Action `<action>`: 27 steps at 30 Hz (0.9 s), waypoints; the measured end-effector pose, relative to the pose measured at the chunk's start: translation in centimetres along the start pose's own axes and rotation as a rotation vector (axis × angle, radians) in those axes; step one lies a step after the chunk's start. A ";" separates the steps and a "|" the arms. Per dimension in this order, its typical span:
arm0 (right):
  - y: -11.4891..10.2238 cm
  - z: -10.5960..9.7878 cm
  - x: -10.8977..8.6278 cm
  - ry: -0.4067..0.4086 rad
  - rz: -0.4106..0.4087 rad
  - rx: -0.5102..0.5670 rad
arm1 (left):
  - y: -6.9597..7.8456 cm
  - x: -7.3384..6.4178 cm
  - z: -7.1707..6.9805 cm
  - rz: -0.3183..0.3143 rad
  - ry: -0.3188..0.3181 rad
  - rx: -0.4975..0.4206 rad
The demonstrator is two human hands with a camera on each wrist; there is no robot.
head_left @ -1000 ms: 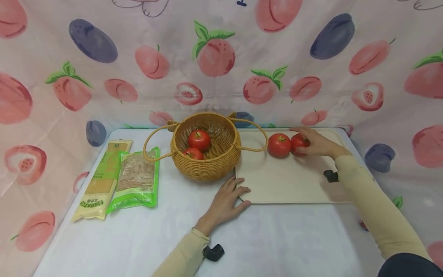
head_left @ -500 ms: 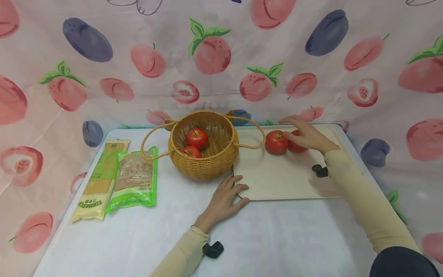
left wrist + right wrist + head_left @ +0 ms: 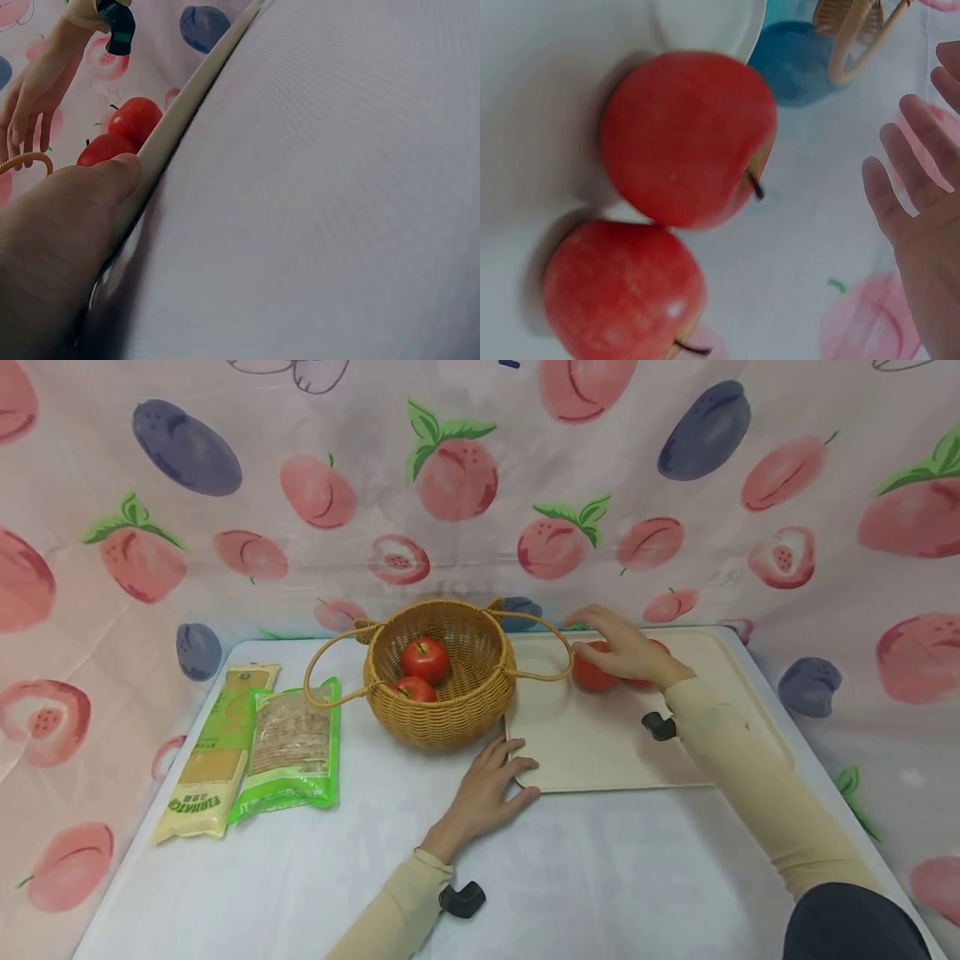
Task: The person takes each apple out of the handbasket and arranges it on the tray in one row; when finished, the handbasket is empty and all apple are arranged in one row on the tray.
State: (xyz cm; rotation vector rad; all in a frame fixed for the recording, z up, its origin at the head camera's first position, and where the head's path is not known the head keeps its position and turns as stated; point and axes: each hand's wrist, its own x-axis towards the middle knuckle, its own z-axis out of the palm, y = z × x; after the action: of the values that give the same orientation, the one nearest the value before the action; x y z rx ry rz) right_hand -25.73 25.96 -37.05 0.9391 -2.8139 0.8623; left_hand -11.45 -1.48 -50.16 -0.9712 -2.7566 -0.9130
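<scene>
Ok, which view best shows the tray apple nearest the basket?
The right wrist view: the apple appears large and whole, stem included. In the head view, the right hand partly covers it; in the left wrist view, it's small, partly behind the left hand.

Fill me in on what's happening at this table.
A person's right hand is over two red apples on a pale tray, fingers extended and holding nothing. The left hand rests at the tray's near left corner. Two more apples are already inside the wicker basket, just left of the tray apples, and two food packets lie farther left.
</scene>
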 end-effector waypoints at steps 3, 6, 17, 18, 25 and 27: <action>-0.9 0.3 0.6 -0.010 -0.013 -0.002 | 0.0 0.0 0.0 -0.005 -0.007 0.004; -2.0 0.4 1.3 -0.016 -0.026 0.007 | -0.1 0.0 0.0 -0.011 -0.017 0.005; -4.4 1.5 3.8 -0.051 -0.139 0.010 | 0.1 0.0 -0.1 -0.002 -0.015 -0.002; -4.6 1.6 4.0 -0.048 -0.146 0.007 | 0.2 0.0 -0.2 -0.001 -0.014 -0.003; -5.7 2.4 5.3 -0.035 -0.209 0.018 | 0.3 0.0 -0.3 -0.008 -0.021 -0.004; -6.1 2.6 5.7 -0.041 -0.228 0.014 | 0.2 0.0 -0.3 -0.009 -0.019 -0.004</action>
State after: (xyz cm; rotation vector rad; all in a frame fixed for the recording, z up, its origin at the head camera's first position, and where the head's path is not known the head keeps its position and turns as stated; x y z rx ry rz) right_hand -26.57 17.53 -34.97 1.2624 -2.6659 0.8422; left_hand -11.35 -1.47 -49.80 -0.9741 -2.7782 -0.9157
